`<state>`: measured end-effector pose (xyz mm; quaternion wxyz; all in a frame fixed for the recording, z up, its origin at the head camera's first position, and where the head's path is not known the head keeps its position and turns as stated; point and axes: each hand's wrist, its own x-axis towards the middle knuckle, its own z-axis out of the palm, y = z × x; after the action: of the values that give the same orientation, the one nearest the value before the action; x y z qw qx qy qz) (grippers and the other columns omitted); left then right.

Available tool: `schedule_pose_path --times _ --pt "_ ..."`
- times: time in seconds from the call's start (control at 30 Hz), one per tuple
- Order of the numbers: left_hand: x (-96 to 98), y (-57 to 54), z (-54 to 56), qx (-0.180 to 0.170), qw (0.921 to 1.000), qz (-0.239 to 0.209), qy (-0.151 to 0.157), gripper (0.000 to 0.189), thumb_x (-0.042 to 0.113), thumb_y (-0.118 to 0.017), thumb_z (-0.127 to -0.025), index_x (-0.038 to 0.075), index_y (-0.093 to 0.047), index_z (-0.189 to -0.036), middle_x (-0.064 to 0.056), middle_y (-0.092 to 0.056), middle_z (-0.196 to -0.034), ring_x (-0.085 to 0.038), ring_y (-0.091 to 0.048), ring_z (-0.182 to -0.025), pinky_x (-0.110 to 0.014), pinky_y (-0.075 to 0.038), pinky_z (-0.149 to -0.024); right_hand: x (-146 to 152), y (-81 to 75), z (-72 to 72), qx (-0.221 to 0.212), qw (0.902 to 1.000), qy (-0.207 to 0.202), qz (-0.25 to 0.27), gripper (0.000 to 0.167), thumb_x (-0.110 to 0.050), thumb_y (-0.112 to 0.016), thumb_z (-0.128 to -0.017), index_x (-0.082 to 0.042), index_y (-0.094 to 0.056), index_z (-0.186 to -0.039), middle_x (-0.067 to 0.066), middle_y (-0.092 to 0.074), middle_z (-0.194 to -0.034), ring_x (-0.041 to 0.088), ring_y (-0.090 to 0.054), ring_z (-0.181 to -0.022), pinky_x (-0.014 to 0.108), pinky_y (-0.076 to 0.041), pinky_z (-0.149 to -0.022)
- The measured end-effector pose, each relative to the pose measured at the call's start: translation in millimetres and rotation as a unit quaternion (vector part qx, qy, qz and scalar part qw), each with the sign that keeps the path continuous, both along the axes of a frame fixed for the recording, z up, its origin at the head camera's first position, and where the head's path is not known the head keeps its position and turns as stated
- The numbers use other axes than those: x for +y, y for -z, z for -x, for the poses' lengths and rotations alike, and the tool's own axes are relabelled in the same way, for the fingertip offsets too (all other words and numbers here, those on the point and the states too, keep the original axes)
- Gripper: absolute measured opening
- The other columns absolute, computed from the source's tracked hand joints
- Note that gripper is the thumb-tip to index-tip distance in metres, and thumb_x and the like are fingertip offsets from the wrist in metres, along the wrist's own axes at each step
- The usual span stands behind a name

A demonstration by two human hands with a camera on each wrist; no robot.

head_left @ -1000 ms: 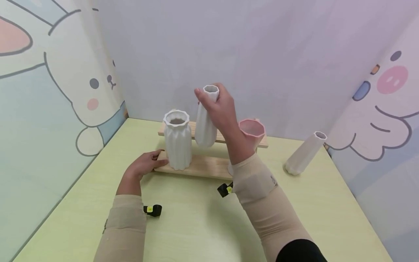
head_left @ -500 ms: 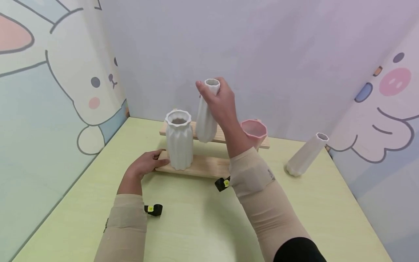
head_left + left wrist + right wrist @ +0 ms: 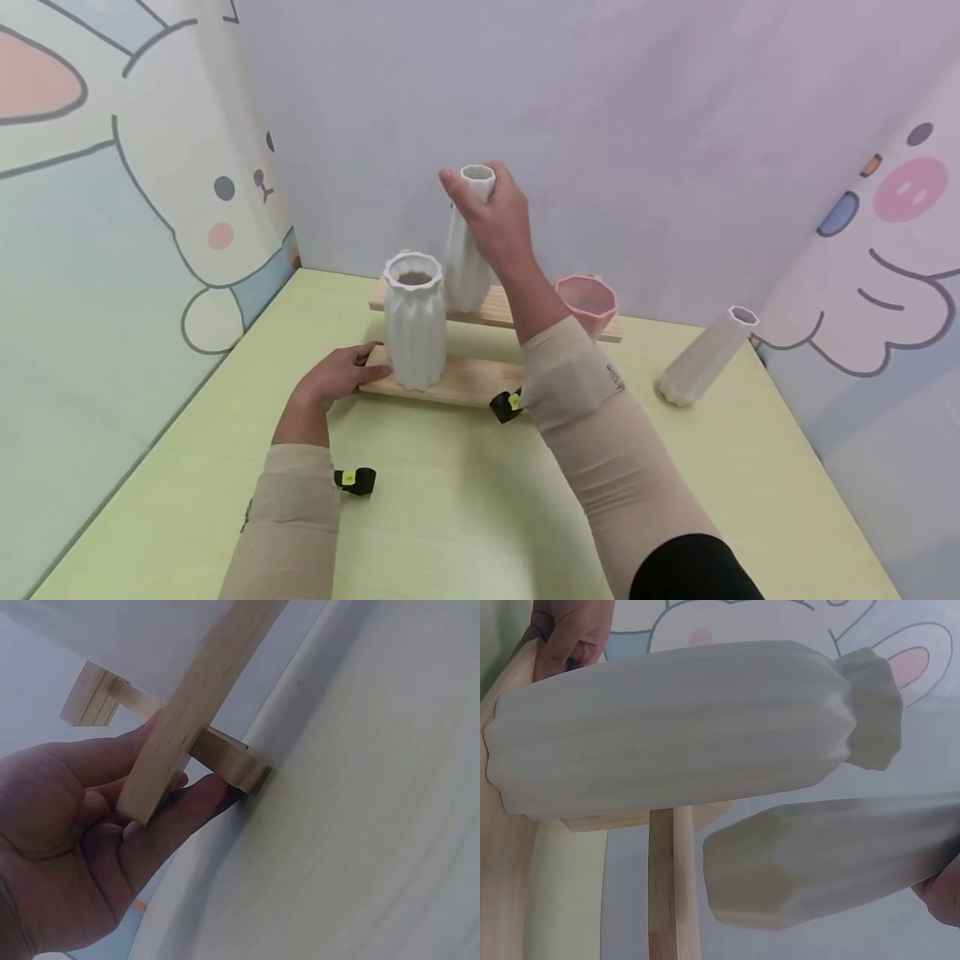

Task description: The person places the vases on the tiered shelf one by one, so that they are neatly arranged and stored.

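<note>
My right hand [image 3: 501, 221] grips a slim white vase [image 3: 467, 267] near its neck, fingers and thumb wrapped around it. In the right wrist view the base of that vase [image 3: 746, 874] hovers just over the upper board [image 3: 662, 900] of a two-tier wooden stand. The left hand [image 3: 337, 377] holds the left end of the lower board [image 3: 476, 382]; the left wrist view has the hand around the board end [image 3: 184, 727]. A wider ribbed white vase [image 3: 415, 342] stands on the lower board, close to the left hand. Behind my right forearm, a pink vase [image 3: 588, 302] is partly hidden.
Another slim white vase [image 3: 703, 360] stands on the pale yellow table [image 3: 420, 533], right of the stand. A grey-lilac wall [image 3: 637, 150] rises behind. Panels with cartoon animals flank both sides. A black wrist camera [image 3: 506, 405] sticks out from the right sleeve.
The right hand has raised the slim white vase and carried it farther back, over the upper board. The left hand stays on the lower board.
</note>
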<state>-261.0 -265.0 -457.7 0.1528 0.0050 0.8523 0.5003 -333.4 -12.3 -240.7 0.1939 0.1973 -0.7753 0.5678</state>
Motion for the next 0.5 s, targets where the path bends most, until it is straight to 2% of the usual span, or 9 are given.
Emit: schedule_pose_path --times 0.5 --pt "2.1 -1.0 -1.3 -0.001 1.0 -0.002 -0.003 0.086 0.051 -0.068 -0.089 0.015 -0.029 -0.156 -0.016 -0.035 -0.156 -0.035 -0.039 -0.14 -0.051 -0.041 -0.108 -11 -1.9 10.6 -0.016 0.9997 -0.013 -0.015 0.047 -0.051 -0.07 -0.087 -0.012 -0.056 -0.108 0.003 -0.065 -0.091 0.016 -0.06 -0.081 0.029 -0.051 -0.068"
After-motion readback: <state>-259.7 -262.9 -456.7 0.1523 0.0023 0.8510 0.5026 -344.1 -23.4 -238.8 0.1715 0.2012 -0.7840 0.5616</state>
